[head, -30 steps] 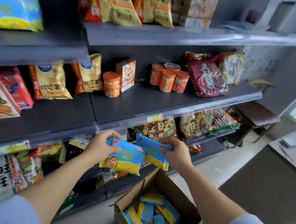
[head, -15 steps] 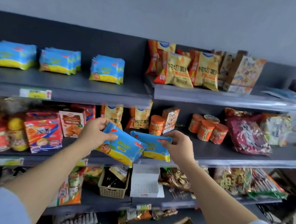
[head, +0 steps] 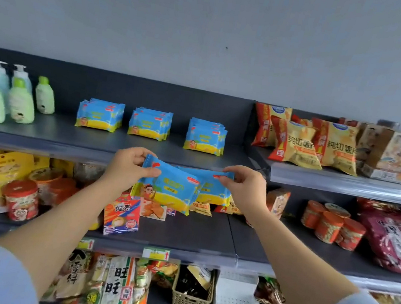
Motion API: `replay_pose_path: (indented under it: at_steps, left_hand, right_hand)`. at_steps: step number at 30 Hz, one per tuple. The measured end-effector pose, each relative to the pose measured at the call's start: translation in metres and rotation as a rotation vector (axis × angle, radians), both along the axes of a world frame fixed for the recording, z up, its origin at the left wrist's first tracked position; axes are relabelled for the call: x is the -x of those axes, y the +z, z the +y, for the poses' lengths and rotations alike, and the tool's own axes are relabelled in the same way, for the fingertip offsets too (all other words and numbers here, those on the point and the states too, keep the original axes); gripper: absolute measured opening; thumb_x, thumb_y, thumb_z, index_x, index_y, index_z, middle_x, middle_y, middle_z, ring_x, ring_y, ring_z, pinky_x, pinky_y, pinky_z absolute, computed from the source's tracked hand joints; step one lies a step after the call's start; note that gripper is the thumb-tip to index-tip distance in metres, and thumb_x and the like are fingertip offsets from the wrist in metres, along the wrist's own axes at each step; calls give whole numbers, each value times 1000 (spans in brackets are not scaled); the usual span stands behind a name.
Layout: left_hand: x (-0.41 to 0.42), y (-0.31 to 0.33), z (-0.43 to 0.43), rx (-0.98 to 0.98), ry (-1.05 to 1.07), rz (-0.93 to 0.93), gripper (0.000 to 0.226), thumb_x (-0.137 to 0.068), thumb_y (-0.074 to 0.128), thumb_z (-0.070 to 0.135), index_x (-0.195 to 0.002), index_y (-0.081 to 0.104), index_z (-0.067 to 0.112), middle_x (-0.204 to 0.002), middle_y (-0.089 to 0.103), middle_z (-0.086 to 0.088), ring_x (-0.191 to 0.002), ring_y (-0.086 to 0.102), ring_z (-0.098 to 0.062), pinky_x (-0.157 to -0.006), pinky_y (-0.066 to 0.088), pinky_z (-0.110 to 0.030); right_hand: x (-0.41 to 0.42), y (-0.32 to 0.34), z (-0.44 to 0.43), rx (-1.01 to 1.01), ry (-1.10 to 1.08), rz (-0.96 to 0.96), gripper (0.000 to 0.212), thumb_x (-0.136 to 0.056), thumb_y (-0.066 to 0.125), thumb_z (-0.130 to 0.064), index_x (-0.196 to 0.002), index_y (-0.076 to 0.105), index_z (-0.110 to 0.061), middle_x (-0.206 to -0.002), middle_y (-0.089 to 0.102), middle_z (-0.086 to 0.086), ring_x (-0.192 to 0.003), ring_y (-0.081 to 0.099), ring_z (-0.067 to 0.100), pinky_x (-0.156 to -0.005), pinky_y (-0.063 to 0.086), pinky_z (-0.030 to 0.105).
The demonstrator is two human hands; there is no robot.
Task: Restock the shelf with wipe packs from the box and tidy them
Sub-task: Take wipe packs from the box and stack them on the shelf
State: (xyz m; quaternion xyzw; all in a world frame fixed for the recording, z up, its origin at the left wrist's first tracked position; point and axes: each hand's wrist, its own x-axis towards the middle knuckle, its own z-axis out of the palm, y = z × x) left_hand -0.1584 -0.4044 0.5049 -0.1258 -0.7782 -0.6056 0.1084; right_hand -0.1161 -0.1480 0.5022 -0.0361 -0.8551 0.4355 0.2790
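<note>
Wipe packs, two of them, are hanging in the air just in front of the edge of the top shelf point(head: 47, 131). The left grip point(head: 130, 167) is pinching the upper corner of the nearer pack point(head: 169, 190), and the right grip point(head: 243, 187) is pinching the top seam of the farther pack point(head: 213, 188), which is sitting partly tucked behind the first. Three stacks point(head: 150, 124) of the same packs are resting on that shelf, above and behind the hands. Each pack is looking light, soft and pillowy, and its glossy film is likely making it slippery. The crimped end seams are probably offering the surest hold. For laying one flat on a stack, taking it across its broad faces is likely the steadier choice.
</note>
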Motion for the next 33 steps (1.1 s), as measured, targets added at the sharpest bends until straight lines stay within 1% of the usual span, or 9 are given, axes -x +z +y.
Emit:
replay_pose_path:
  at_steps: [2, 6, 10, 13, 16, 19, 25, 29, 33]
  left_hand:
    - [6, 7, -17, -17, 16, 16, 26, -74, 77, 0, -88, 65, 19, -95, 70, -6, -90, 67, -20, -74, 56, -35]
    - [17, 19, -46, -50, 21, 49, 24, -75, 76, 0, -84, 64, 19, -90, 69, -1, -86, 66, -15, -75, 56, -33]
    - [32, 24, -70, -103, 15, 47, 25, -76, 75, -2, -82, 62, 18, -87, 67, 0, -84, 65, -13, -76, 56, -33]
    - [47, 26, -85, -108, 32, 38, 24, -76, 75, -2, -82, 62, 18, -88, 68, 0, -84, 66, -14, -74, 56, -32]
    - [63, 27, -97, -143, 55, 29, 23, -77, 74, -1, -83, 63, 19, -89, 68, 1, -83, 66, -11, -70, 56, -26]
    - [81, 29, -103, -179, 66, 26, 23, -78, 73, -1, -84, 63, 19, -88, 69, 3, -81, 66, -8, -65, 56, -20]
    - [124, 35, -103, -192, 72, 26, 22, -78, 73, -1, -86, 64, 17, -90, 70, 2, -84, 67, -10, -73, 55, -27]
    - [154, 36, -100, -178, 65, 23, 20, -79, 73, 0, -87, 64, 16, -91, 72, 0, -84, 69, -11, -71, 56, -26]
    - [181, 36, -97, -173, 72, 19, 20, -79, 73, 0, -87, 64, 15, -88, 72, 1, -82, 70, -10, -63, 57, -21]
  right_hand:
    - [11, 7, -17, -11, 10, 18, 19, -81, 77, -27, -97, 71, -20, -74, 59, -7, -69, 56, 10, -55, 42, 22]
    - [34, 17, -48, 26, -14, 37, 19, -80, 78, -27, -96, 72, -20, -81, 65, -3, -78, 63, 15, -66, 55, 32]
    - [56, 23, -74, 47, -36, 51, 23, -81, 77, -27, -102, 73, -20, -90, 67, -3, -81, 62, 12, -65, 52, 22]
    - [70, 28, -91, 70, -39, 67, 25, -82, 76, -24, -106, 72, -16, -86, 64, -4, -77, 60, 10, -62, 47, 17]
    - [88, 32, -103, 74, -36, 73, 26, -83, 75, -23, -107, 71, -14, -86, 64, -5, -77, 59, 9, -61, 46, 16]
    - [110, 37, -112, 93, -13, 73, 26, -83, 75, -22, -107, 70, -14, -87, 63, -5, -80, 60, 10, -68, 49, 19]
    - [170, 41, -117, 146, 39, 53, 27, -81, 77, -20, -107, 70, -13, -91, 67, -2, -86, 65, 16, -76, 54, 28]
    - [214, 42, -117, 154, 59, 35, 28, -80, 77, -19, -107, 70, -12, -92, 69, 1, -83, 65, 16, -73, 54, 29]
    - [253, 40, -116, 134, 83, 11, 30, -82, 76, -19, -110, 69, -12, -96, 67, -2, -81, 61, 12, -60, 45, 16]
